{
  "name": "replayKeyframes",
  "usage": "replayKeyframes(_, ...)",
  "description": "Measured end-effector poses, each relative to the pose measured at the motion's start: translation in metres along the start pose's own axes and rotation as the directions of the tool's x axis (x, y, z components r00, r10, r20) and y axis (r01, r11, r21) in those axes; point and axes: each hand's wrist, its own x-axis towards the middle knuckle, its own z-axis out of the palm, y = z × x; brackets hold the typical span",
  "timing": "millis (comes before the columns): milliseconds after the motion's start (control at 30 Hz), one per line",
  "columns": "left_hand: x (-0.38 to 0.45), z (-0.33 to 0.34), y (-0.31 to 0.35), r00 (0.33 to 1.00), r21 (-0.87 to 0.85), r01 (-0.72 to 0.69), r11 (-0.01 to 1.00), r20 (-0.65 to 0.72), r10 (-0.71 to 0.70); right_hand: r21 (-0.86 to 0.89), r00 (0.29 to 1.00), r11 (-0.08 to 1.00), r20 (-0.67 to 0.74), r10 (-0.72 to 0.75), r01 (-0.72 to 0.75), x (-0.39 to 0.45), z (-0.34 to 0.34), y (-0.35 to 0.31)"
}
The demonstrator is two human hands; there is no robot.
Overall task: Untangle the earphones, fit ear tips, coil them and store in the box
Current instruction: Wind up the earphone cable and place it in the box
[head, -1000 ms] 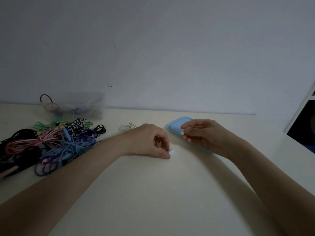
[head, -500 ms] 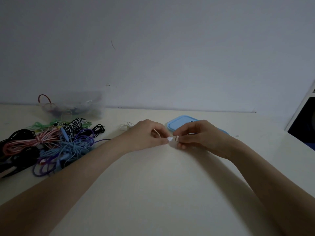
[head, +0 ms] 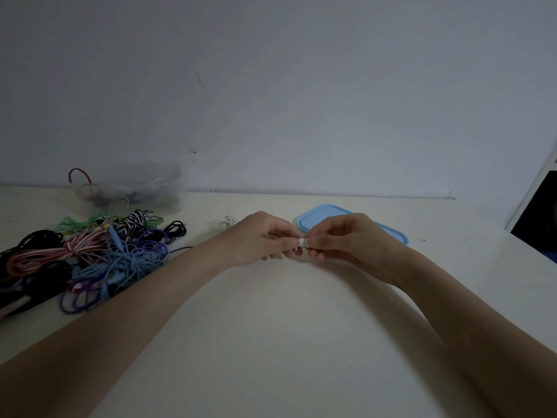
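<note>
My left hand [head: 262, 236] pinches a small white earbud [head: 302, 241] at the middle of the table. My right hand [head: 340, 236] pinches a white ear tip [head: 308, 243] and holds it against the earbud, so the fingertips of both hands meet. A white cable [head: 224, 224] trails behind my left hand. A tangled pile of coloured earphones [head: 90, 254] lies at the left. The clear plastic box [head: 129, 191] stands at the back left with cables inside.
A light blue lid [head: 322, 218] lies flat just behind my hands. The wall runs along the table's far edge. A dark opening with a white frame [head: 539, 212] stands at the far right. The table surface [head: 271, 327] in front of me is bare.
My right hand came left from the blue lid with the ear tip and met my left hand, which lifted the earbud off the table. The two pieces now touch.
</note>
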Motion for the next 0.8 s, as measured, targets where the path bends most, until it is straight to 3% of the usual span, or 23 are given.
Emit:
replayKeyframes(533, -0.0022, -0.0012, 0.0046, 0.999, -0.041, -0.032, 0.999, -0.011, 0.031, 0.125, 0.997, 0.989, -0.012, 0.076, -0.074, 0.0005, 0.0020, -0.0010)
replayKeyframes(800, -0.0006, -0.0044, 0.0043, 0.999, -0.145, -0.038, 0.989, -0.035, 0.033, 0.152, 0.996, 0.985, -0.043, 0.082, -0.075, 0.0031, 0.0023, 0.0000)
